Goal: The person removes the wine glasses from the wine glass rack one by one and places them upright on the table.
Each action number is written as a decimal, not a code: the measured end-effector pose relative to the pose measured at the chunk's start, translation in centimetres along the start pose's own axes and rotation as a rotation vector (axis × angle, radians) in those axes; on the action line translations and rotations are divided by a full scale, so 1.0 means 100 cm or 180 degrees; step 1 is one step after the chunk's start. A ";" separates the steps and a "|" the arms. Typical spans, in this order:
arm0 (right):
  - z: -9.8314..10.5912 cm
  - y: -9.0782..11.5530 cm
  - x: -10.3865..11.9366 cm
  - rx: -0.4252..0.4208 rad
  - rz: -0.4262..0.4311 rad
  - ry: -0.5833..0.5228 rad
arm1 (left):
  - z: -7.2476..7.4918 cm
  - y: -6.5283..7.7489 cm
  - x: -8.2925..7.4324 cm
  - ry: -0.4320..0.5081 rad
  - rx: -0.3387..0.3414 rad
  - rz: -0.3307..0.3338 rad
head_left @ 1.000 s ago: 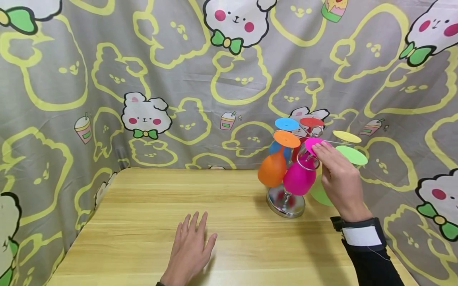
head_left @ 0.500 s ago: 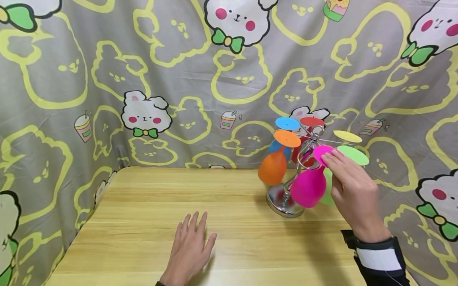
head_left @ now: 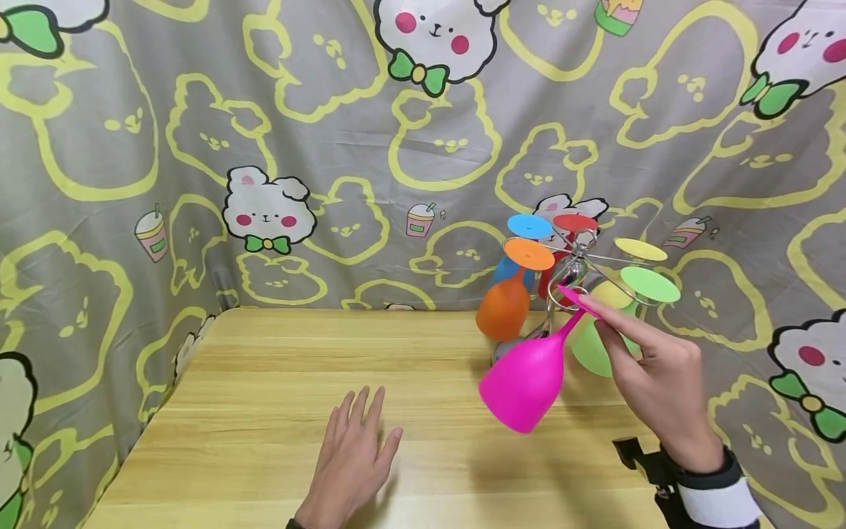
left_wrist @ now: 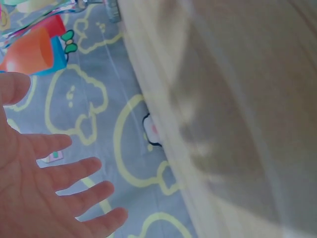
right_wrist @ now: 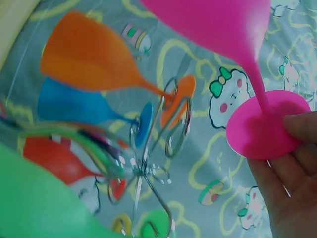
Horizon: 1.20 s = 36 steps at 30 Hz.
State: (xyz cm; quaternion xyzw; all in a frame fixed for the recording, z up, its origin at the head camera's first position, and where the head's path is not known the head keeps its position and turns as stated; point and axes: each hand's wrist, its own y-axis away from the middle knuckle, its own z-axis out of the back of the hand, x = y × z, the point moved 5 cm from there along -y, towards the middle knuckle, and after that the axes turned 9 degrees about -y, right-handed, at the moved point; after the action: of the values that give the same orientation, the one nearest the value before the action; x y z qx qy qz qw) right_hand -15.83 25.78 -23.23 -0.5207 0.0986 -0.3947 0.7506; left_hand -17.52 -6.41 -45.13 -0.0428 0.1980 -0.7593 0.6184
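Note:
My right hand (head_left: 661, 389) pinches the round base of a pink wine glass (head_left: 525, 382) between thumb and fingers. The glass is tilted, bowl down and to the left, in front of the metal glass rack (head_left: 573, 270). In the right wrist view the pink base (right_wrist: 267, 124) is apart from the rack's wire loops. Upside down on the rack hang an orange glass (head_left: 504, 307), a blue glass (right_wrist: 79, 101), a red glass (right_wrist: 59, 161), a yellow one (head_left: 640, 250) and a green one (head_left: 651, 284). Over the table at front centre, my left hand (head_left: 350, 463) has spread fingers and holds nothing.
The wooden table (head_left: 264, 411) has the rack's round chrome foot (head_left: 505, 351) at its back right, partly hidden behind the pink glass. A patterned grey curtain (head_left: 357, 147) hangs along the back and both sides.
The pink glass has come off its place on the rack, moving toward the front and tipping its bowl to the left. My right hand moved with it; my left hand stayed put.

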 end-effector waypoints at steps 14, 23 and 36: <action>-0.048 0.037 -0.029 0.0336 -0.1303 -0.1180 | 0.015 -0.004 -0.006 0.0100 -0.0136 -0.0056; -0.094 0.070 -0.051 0.0776 -0.2725 -0.2226 | 0.018 -0.005 -0.008 0.0276 -0.0101 -0.0062; -0.152 0.133 -0.051 0.0650 -0.3869 -0.3816 | 0.016 -0.007 -0.010 0.0818 -0.0116 -0.0136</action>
State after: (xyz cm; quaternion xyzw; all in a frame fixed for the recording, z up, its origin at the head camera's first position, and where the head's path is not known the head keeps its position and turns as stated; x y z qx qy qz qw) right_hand -21.20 20.53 -42.70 -0.5336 -0.6465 -0.3935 0.3774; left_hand -17.45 -5.77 -43.27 0.0393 0.2883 -0.7678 0.5708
